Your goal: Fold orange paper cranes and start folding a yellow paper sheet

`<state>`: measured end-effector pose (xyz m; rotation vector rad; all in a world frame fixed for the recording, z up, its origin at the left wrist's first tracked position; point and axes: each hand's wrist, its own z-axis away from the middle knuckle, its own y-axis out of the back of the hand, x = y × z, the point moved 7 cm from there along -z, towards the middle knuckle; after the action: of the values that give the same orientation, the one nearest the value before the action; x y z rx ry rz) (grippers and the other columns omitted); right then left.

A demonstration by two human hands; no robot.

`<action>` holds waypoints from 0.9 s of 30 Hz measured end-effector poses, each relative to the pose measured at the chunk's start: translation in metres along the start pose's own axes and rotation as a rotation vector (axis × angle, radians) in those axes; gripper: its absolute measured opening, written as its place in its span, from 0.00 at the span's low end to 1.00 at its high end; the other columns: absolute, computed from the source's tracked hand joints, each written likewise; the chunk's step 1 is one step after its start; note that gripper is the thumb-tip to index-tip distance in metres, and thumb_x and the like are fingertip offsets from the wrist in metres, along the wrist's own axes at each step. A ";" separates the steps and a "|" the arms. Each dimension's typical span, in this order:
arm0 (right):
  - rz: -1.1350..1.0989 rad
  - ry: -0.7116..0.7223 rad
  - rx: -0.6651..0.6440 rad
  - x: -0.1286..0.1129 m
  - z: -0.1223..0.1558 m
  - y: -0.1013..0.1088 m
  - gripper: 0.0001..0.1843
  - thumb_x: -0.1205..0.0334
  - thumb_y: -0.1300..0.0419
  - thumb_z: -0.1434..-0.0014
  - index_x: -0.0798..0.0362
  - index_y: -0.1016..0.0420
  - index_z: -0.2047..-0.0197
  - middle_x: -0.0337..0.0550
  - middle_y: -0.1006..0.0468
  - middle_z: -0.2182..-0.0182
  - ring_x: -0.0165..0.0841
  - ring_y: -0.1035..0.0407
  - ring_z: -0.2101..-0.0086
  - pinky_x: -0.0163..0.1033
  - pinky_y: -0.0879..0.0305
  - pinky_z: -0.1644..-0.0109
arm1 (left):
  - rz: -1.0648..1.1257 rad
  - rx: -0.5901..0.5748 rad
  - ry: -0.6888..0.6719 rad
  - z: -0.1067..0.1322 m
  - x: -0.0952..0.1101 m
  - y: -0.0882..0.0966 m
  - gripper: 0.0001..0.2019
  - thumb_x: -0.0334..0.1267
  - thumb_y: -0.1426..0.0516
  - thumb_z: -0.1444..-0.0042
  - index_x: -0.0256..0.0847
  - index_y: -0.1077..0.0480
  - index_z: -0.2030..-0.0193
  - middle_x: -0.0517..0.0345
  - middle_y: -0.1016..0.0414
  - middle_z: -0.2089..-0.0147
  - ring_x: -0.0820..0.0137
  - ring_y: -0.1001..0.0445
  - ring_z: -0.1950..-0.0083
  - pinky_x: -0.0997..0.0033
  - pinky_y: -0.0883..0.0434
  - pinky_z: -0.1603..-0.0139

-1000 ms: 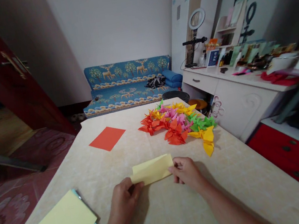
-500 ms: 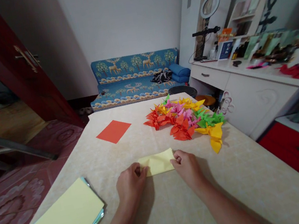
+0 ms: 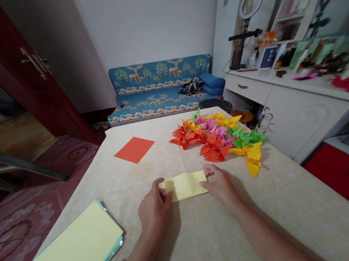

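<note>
A pale yellow strip of folded paper (image 3: 187,186) lies crosswise between my hands, near the middle of the table. My left hand (image 3: 156,205) pinches its left end, thumb on the front face and fingers behind. At the opposite end, my right hand (image 3: 221,187) grips the paper the same way, with its thumb on the near face. Beyond the hands, a flat square of red paper (image 3: 134,150) rests to the left. A pile of folded paper shapes (image 3: 213,148) in red, pink, yellow and green sits to the right.
A stack of pale yellow sheets (image 3: 78,255) in a clear sleeve lies on the table (image 3: 196,252) at front left. Behind the table stands a blue patterned sofa (image 3: 155,100). A white dresser (image 3: 305,103) with bottles is on the right, a dark red door (image 3: 25,71) on the left.
The strip was wrinkled and slightly skewed; now it looks flatter and squarer. My right fingers have spread a little behind its end. The whole view has shifted slightly.
</note>
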<state>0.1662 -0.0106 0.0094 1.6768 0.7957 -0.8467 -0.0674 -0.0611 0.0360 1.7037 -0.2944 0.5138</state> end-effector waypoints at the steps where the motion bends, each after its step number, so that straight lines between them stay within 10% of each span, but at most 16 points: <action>1: -0.043 -0.024 -0.028 0.002 -0.001 -0.002 0.21 0.71 0.36 0.60 0.51 0.27 0.59 0.39 0.24 0.71 0.34 0.30 0.72 0.37 0.35 0.67 | 0.022 0.002 -0.002 0.000 -0.001 0.000 0.20 0.41 0.46 0.45 0.46 0.38 0.45 0.61 0.24 0.68 0.68 0.27 0.69 0.74 0.45 0.73; 9: -0.379 -0.093 -0.158 -0.008 0.007 -0.002 0.06 0.60 0.39 0.55 0.55 0.31 0.76 0.34 0.33 0.83 0.25 0.43 0.83 0.30 0.49 0.82 | 0.458 0.045 -0.035 -0.003 -0.010 -0.002 0.21 0.45 0.43 0.47 0.39 0.33 0.49 0.59 0.25 0.70 0.70 0.27 0.70 0.73 0.34 0.70; 17: -0.501 -0.037 -0.120 -0.020 0.012 0.009 0.12 0.56 0.36 0.54 0.54 0.32 0.74 0.32 0.37 0.83 0.25 0.44 0.82 0.30 0.51 0.80 | 0.789 0.106 -0.175 -0.009 -0.009 0.010 0.13 0.45 0.39 0.52 0.39 0.22 0.64 0.45 0.35 0.42 0.58 0.39 0.38 0.63 0.33 0.45; 27: -0.398 0.112 -0.147 -0.030 0.020 0.002 0.08 0.60 0.38 0.52 0.54 0.30 0.72 0.33 0.36 0.80 0.26 0.41 0.79 0.30 0.45 0.77 | 0.948 -0.159 0.049 0.004 -0.009 -0.008 0.17 0.49 0.38 0.53 0.32 0.23 0.73 0.56 0.24 0.75 0.71 0.30 0.75 0.76 0.36 0.76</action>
<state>0.1487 -0.0332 0.0315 1.4672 1.2660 -0.9430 -0.0703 -0.0638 0.0240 1.3162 -1.0935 1.1773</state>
